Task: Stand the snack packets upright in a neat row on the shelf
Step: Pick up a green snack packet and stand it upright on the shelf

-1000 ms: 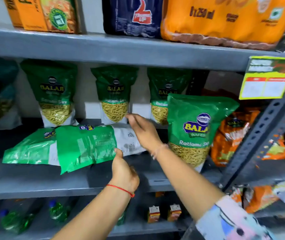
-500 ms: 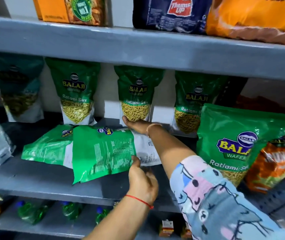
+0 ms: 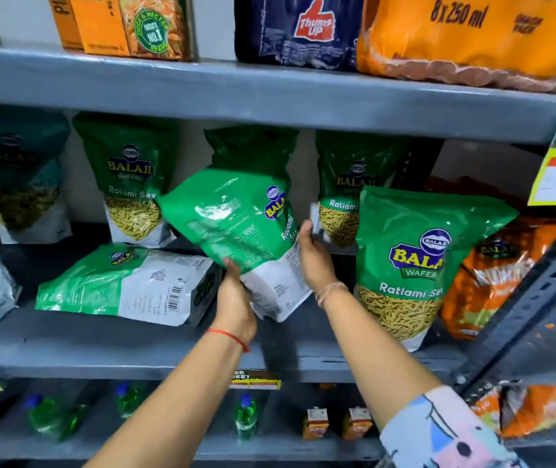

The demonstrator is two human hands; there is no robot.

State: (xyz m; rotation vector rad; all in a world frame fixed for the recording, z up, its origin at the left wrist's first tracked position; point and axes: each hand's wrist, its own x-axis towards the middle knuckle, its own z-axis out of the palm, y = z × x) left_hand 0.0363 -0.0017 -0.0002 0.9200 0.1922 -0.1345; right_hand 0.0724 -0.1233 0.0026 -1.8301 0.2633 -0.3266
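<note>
A green Balaji Ratlami Sev packet (image 3: 236,228) is lifted off the grey shelf (image 3: 101,346) and tilted, top leaning left. My left hand (image 3: 236,298) grips its lower white end from the left. My right hand (image 3: 313,258) holds its right side. A second green packet (image 3: 128,285) lies flat on the shelf to the left. Another green packet (image 3: 415,265) stands upright at the front right. Three green packets (image 3: 131,184) stand along the back wall; the middle one (image 3: 253,146) is partly hidden by the held packet.
Teal packets (image 3: 16,184) stand at far left, orange packets (image 3: 499,275) at right behind a slanted metal upright (image 3: 536,298). The upper shelf (image 3: 270,92) carries juice cartons and drink packs. Green bottles (image 3: 246,417) sit on the shelf below.
The top packet of the two lying flat has been picked up with both hands and swung towards upright. The lower packet stays flat on the shelf.
</note>
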